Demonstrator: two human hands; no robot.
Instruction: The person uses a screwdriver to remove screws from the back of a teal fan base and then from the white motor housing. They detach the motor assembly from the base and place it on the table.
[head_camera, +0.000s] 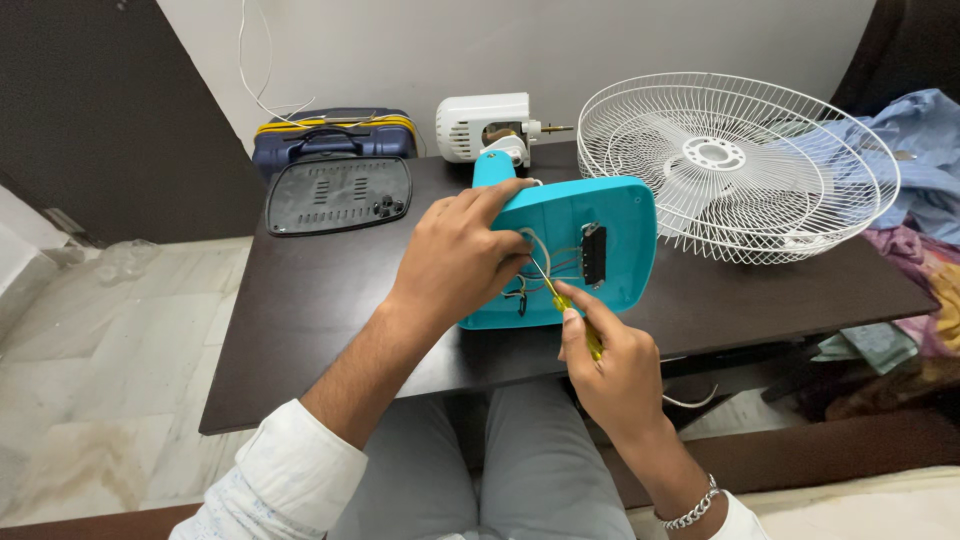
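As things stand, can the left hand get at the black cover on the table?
Probably yes. The black cover lies flat on the table, beyond the left hand, with bare tabletop between them. But that hand now grips the turquoise fan base and would have to let go first.

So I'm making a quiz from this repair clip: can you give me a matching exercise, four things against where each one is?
Things:
1. fan base
2. screwdriver
3. grille
4. black cover

Places:
A. lying on the table's far left part
B. held in the right hand
C. lying on the table's right side
D. steadied by the left hand

Pairs: 1-D, 2-B, 3-C, 4-A
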